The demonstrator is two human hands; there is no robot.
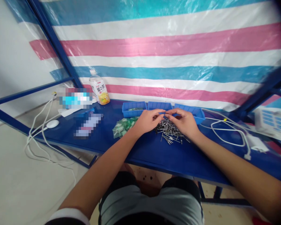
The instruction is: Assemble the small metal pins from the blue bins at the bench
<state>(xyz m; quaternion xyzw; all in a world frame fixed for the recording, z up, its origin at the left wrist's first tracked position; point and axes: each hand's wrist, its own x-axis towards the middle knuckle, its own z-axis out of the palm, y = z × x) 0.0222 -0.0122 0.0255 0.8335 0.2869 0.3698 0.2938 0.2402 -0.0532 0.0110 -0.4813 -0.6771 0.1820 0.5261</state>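
Observation:
My left hand (151, 120) and my right hand (184, 122) meet fingertip to fingertip above a heap of thin metal pins that look like blind rivets (170, 132). Both are closed in a pinch. Whatever lies between the fingertips is too small and too covered to make out. Left of the heap, partly behind my left wrist, lie green translucent plastic pieces (123, 127). Just beyond my hands stand three blue bins in a row: a left bin (134, 113) with some pieces inside, a middle bin (159, 105) and a right bin (199, 118). My hands partly cover the middle and right ones.
A drink bottle (100, 89) stands at the back left of the blue table (145, 153). White cables (234, 144) with a white adapter (257, 143) lie to the right; more cables (41, 131) hang off the left side. A striped plastic sheet (159, 47) closes the back.

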